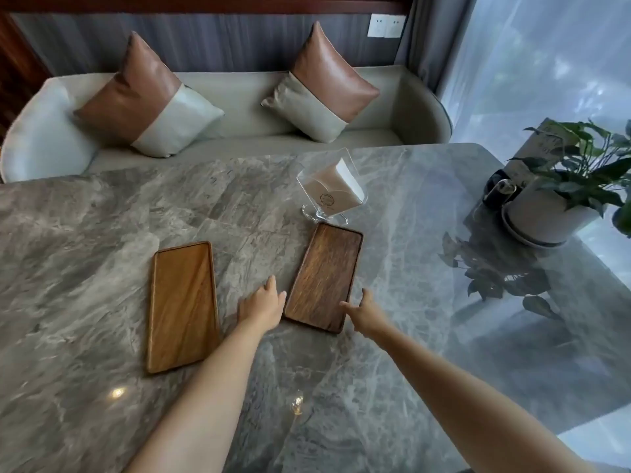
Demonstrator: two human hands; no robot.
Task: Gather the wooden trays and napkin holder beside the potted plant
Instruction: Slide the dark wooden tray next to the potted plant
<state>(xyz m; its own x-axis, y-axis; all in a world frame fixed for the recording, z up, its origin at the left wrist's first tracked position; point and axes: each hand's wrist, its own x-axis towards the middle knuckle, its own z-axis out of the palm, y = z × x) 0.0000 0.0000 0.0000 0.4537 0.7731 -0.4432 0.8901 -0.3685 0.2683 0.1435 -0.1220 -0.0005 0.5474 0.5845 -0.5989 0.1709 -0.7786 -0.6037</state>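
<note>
1. Both hands are reaching for the darker wooden tray [324,277]: the left hand [262,303] is lying open with fingers spread at its near left edge, and the right hand [364,312] is curling loosely around its near right corner, gripping nothing firmly yet.
2. Everything is resting on a glossy grey marble table [102,240], which is reflecting ceiling lights and the potted plant [560,189] at its far right edge, by the window.
3. Behind the table a pale sofa [239,107] is carrying two brown-and-cream cushions.
4. That darker tray is lying flat, its long axis running away from the person and leaning slightly right.
5. A lighter wooden tray [182,305] is lying just left of it, similarly lengthwise.
6. A clear napkin holder [329,187] is standing just beyond the darker tray, well apart from the plant.
</note>
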